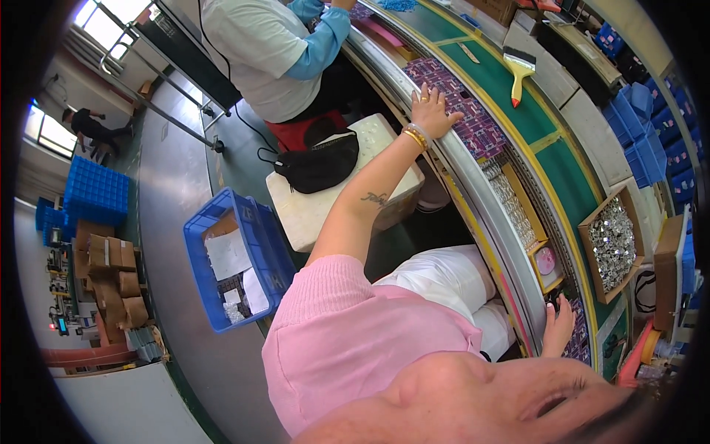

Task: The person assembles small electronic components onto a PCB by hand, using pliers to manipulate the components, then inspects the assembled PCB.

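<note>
My left hand (433,112) reaches far along the line, fingers spread over the edge of a purple circuit board panel (473,118) and the metal rail (466,174). A ring and bracelets are on it. Closer to me, my right hand (560,330) has its fingers apart beside another purple circuit board (579,337), partly hidden by the hand. Between the hands, a long yellow-edged tray (538,248) holds rows of small shiny metal parts (510,200). At its near end sits a round pink item (545,259).
Beyond the boards runs a green conveyor (551,159) with a yellow-handled brush (520,74) on it. A cardboard box of metal parts (611,240) stands on the far side. A co-worker (259,59) sits at the left, near a foam box (296,203) with a black bag (318,163) and a blue crate (240,259).
</note>
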Demonstrator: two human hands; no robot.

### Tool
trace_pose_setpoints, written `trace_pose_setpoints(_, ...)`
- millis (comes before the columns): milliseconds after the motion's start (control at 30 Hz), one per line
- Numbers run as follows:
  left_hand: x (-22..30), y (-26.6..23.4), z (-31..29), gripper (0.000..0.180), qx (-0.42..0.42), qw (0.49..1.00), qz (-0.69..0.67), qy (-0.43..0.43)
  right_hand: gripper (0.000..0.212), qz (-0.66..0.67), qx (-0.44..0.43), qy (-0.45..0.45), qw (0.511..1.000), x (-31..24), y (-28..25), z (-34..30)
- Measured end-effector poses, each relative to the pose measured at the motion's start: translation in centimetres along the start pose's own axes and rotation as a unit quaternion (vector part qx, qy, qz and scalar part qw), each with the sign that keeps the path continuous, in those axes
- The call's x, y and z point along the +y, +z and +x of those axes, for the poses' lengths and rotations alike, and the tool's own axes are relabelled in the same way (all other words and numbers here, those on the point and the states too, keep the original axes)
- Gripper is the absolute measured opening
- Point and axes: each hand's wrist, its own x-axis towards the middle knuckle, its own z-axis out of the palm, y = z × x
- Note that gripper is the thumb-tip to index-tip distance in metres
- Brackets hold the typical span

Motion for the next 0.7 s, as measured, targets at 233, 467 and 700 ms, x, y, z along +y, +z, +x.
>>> trace_pose_setpoints(233, 2.2, 0.2, -2.4, 0.082, -0.010, 0.998, 0.023, 0.062, 0.038, 0.033, -0.001, 0.055, 0.998, 2.3, -0.2, -1.1)
trace_pose_setpoints(467, 5.8, 0.4, -6.9, 0.082, -0.015, 0.990, 0.001, 0.141, 0.038, 0.026, 0.000, 0.069, 0.997, 4.0, -0.1, -1.8)
trace_pose_setpoints(700, 9.3, 0.2, -11.5, 0.076, -0.029, 0.966, -0.064, 0.247, 0.037, 0.009, 0.003, 0.058, 0.998, 3.2, -0.2, -1.8)
